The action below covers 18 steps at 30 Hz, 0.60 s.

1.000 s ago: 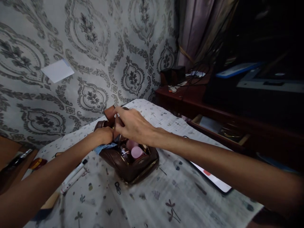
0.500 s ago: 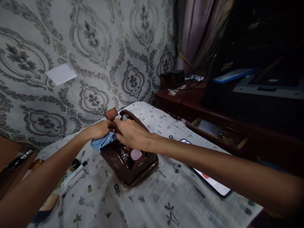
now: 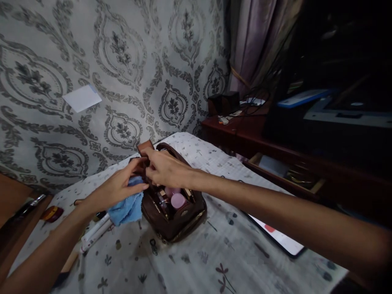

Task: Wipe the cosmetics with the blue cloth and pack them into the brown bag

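Printed tablecloth [image 3: 214,261] covers the near surface, with small plant motifs on white. At near right, a phone [image 3: 281,241] lies flat with its pale screen up. At near left, two white pens [image 3: 94,230] lie side by side, partly under my left forearm. The brown toiletry bag [image 3: 174,216] stands at the centre of the cloth, its zip open and a pink cap [image 3: 177,200] showing inside. My left hand [image 3: 119,188] is closed on a blue cloth [image 3: 127,208], which hangs against the bag's left side. My right hand [image 3: 167,169] reaches across the bag's far rim with its fingers bent and narrow, meeting my left fingertips beside a brown tab [image 3: 144,147]. Whether it grips anything I cannot tell. At far right stands a dark wooden desk [image 3: 245,130]. Behind everything, grey damask wallpaper [image 3: 122,61] bears a white paper note [image 3: 82,98].
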Tool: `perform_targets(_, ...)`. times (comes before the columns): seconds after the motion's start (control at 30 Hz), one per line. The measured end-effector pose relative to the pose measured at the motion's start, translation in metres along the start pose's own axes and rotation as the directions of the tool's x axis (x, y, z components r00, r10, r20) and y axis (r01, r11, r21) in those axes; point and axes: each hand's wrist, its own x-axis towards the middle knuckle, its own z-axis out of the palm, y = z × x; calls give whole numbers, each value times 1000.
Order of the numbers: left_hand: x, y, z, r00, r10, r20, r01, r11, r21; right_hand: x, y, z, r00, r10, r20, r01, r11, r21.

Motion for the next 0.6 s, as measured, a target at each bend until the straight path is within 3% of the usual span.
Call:
perform_targets(0.13, 2, 4, 5, 999, 16, -41, -14, 999, 43, 1, -3, -3, 999, 36, 3, -35, 993, -110)
perform_targets(0.3, 2, 9, 9, 998, -40, -55, 45, 995, 93, 7, -13, -11, 994, 38, -106, -72, 935, -348)
perform_targets(0.43, -13, 4, 9, 980, 12, -199, 17, 990, 143, 24, -20, -15, 995, -13, -99, -27, 921, -388)
perform_targets(0.53, -33, -1, 16, 962, 73, -262, 8, 955, 298, 45, -23, -15, 1000, 12, -26, -22, 909, -417)
perform_targets(0.6, -44, -5, 23, 943, 145, -300, -26, 930, 366, 61, -24, -13, 989, 45, 139, 26, 882, -470)
